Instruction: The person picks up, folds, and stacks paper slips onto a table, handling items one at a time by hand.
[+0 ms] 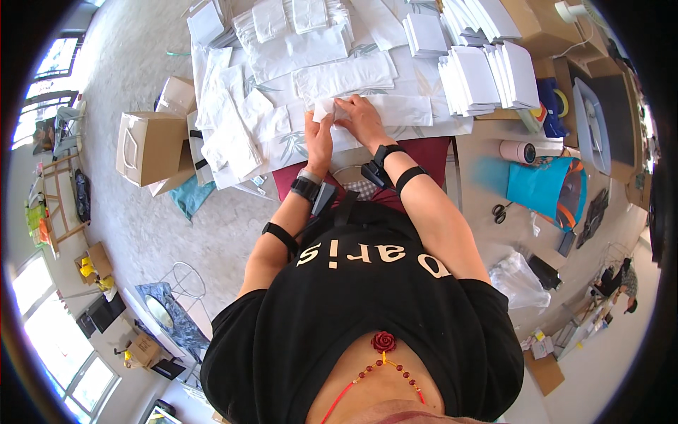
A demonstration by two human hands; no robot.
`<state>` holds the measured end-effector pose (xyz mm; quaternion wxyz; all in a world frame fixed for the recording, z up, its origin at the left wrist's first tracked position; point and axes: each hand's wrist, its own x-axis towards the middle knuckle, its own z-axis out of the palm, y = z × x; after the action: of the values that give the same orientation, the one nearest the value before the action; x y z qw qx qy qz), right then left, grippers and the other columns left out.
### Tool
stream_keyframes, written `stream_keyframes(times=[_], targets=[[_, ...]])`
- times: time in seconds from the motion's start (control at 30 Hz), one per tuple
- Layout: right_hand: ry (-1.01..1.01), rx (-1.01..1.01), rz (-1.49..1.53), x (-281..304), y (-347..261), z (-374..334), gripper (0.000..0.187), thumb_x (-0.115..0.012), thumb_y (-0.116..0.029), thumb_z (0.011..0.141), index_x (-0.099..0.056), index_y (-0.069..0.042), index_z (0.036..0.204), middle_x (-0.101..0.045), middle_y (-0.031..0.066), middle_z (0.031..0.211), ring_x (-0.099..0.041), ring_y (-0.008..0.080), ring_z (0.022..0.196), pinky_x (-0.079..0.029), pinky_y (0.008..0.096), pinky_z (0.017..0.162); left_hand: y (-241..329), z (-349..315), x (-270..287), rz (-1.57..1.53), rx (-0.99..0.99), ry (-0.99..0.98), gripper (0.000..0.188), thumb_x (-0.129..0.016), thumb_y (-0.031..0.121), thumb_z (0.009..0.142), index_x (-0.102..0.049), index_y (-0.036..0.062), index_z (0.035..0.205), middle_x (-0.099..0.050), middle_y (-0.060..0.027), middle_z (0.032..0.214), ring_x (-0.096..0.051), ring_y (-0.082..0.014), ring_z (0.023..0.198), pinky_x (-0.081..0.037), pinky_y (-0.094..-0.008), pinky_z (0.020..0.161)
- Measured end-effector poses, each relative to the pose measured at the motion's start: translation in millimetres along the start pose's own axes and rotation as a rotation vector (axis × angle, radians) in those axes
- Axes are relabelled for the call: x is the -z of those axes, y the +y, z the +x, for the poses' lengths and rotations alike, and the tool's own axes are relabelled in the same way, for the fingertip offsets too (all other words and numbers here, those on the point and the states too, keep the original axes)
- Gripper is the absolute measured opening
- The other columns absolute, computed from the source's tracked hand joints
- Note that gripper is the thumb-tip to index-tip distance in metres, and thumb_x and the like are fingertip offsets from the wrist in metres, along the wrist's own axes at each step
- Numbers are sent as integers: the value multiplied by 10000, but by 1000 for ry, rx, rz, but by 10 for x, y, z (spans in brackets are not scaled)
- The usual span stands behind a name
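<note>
Close to the near edge of the table [346, 150], a thin white plastic bag [406, 111] lies flat and stretches to the right. Both of my hands are at its left end. My left hand [319, 138] pinches the raised corner from the left, fingers closed. My right hand [365, 121] has bent fingers pressed on the same end from the right. The fingertips nearly meet at the folded white flap. Just beyond my hands rests a folded white bag [346, 74], with more stacked bags [300, 53] behind it. To the left are loose, overlapping white bags [229, 138].
Stacks of white folded card or paper [473, 78] stand at the table's right. Cardboard boxes [145, 148] sit on the floor to the left. At the right are a pink cylinder [518, 151], a blue bag [540, 185], scissors [501, 213] and an open carton [621, 113].
</note>
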<state>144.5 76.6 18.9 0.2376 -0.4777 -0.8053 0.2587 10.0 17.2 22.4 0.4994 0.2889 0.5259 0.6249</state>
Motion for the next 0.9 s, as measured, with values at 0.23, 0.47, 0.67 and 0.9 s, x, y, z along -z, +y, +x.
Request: stream_keyframes(times=[0.23, 0.47, 0.67, 0.9], targets=[[-26, -37, -5, -7, -13, 25, 581, -859, -176, 765, -682, -126, 1315, -641, 104, 1112, -626, 317, 1093, -524, 421, 943, 36, 13, -68, 99, -24, -48, 184, -579, 99, 1037, -529, 11, 1190, -650, -45, 1023, -586, -92, 902, -475, -252, 781], [-88, -244, 392, 188, 269, -75, 425, -724, -138, 917, -636, -3, 1310, -724, 160, 1096, -727, 275, 939, -583, 361, 821, -201, 53, -181, 288, -50, -116, 281, -622, 168, 1044, -536, 4, 1256, -631, -100, 1253, -590, -152, 1111, -475, -314, 925], [55, -650, 690, 498, 256, -131, 346, -605, -243, 1038, -636, 33, 1244, -764, 158, 1000, -754, 190, 837, -580, 327, 715, 71, -51, -375, 530, -68, -104, 405, -613, 323, 1054, -560, -34, 1238, -644, -237, 1228, -616, -312, 1139, -464, -391, 997], [266, -393, 132, 290, 396, -218, 334, -738, -128, 871, -639, 4, 1162, -731, 164, 888, -725, 309, 782, -565, 405, 726, -27, 53, -216, 298, 19, -23, 498, -473, 419, 1109, -558, -34, 1299, -646, -190, 1236, -605, -279, 1192, -470, -384, 1009]])
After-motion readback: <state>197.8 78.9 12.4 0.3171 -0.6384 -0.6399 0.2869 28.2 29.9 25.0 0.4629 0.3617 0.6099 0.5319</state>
